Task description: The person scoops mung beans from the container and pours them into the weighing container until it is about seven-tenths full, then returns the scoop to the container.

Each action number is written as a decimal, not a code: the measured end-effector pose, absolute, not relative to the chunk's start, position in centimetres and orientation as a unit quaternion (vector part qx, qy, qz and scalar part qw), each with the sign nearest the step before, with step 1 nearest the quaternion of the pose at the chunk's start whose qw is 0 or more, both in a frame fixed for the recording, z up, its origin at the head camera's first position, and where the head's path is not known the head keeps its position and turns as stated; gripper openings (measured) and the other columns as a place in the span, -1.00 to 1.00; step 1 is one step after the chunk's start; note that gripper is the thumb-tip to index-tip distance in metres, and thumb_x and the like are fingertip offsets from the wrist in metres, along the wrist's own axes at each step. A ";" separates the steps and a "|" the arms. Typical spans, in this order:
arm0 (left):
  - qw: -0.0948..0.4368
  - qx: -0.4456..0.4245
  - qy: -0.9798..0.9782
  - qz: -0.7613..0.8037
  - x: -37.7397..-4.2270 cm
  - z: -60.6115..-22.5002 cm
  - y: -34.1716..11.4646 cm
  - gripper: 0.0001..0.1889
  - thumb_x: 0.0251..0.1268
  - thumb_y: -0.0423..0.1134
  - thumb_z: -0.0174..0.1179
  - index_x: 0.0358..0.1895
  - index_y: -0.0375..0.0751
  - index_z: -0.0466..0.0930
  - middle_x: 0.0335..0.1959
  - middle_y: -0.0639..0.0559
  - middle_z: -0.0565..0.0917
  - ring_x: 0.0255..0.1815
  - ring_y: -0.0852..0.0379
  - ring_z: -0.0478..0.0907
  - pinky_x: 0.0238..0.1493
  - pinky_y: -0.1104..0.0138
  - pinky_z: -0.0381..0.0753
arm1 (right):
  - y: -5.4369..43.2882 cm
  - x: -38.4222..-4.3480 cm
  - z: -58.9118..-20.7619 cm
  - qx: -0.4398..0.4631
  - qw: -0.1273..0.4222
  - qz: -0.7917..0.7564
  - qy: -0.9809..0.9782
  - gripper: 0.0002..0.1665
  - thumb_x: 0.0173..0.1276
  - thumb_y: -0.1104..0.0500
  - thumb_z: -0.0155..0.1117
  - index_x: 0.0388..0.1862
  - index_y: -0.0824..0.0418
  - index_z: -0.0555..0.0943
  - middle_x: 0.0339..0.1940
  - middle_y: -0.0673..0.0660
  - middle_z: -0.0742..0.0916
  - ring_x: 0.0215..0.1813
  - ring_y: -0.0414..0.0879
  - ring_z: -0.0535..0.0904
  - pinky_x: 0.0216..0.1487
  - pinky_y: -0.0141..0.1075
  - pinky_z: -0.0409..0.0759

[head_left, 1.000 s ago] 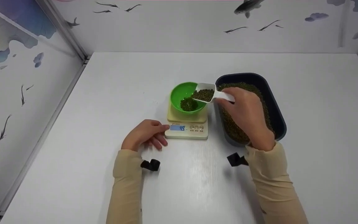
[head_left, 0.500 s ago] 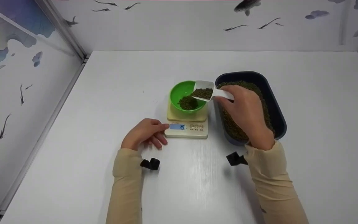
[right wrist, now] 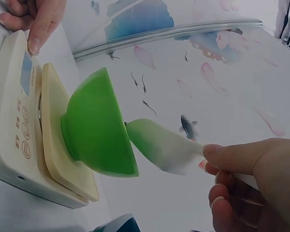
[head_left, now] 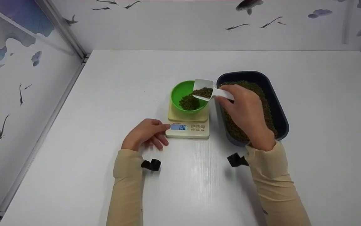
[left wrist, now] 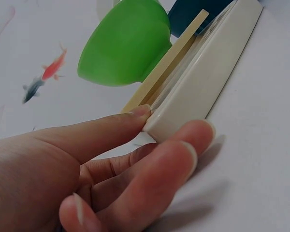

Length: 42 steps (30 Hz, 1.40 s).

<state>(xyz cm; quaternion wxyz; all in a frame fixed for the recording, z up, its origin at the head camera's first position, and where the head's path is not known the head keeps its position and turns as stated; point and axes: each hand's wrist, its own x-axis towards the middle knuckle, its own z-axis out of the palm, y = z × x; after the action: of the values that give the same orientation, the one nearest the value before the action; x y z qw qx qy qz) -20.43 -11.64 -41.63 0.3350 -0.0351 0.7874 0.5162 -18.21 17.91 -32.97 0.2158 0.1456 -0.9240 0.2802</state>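
Hands sit on either side of a small scale (head_left: pixel 187 136): the left hand (head_left: pixel 145 133) rests its thumb tip on the scale's near left corner, other fingers loosely bent and gripping nothing, while the right hand (head_left: pixel 244 103) pinches the handle of a white scoop (head_left: pixel 204 83) between thumb and fingers. Everything turns on how that scoop lies over the green bowl (head_left: pixel 180 90). Its long axis runs crosswise, handle to the right, mouth to the left and overhanging the bowl's right rim, with pellets (head_left: pixel 204 92) lying in it above the heap (head_left: pixel 189 103) inside. The right hand is nearer the bowl, hovering partly over the dark tub (head_left: pixel 272 100) of pellets on the counter (head_left: pixel 193 182).

From the head, the contents of scoop, bowl and tub are visible, and the display (head_left: pixel 178 127) seems to read 12.6. Seen from the right wrist, the bowl's foot stands on the raised platform (right wrist: pixel 52 130) and the scoop's underside tilts close to the rim; whether they touch, I cannot tell. Only the left wrist view shows the thumb's contact up close.
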 end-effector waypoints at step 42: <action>0.335 -0.035 0.791 0.511 -20.5 -41.7 -11.6 -0.49 0.01 0.19 0.19 -0.27 -0.25 0.53 -0.45 -0.19 0.67 -0.52 -0.08 0.63 -0.67 0.39 0.42 | 16.7 -17.9 -33.3 0.180 0.211 0.250 -0.928 -0.64 0.26 0.12 0.17 0.05 0.06 0.54 -0.32 0.06 0.64 -0.54 -0.12 0.42 -0.51 -0.23 0.38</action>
<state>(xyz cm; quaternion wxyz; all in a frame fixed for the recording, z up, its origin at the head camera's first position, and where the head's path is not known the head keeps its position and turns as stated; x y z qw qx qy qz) -20.46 -11.65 -41.68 0.3350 -0.0350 0.7907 0.5112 -17.89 16.74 -33.33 0.2111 0.1800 -0.9277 0.2499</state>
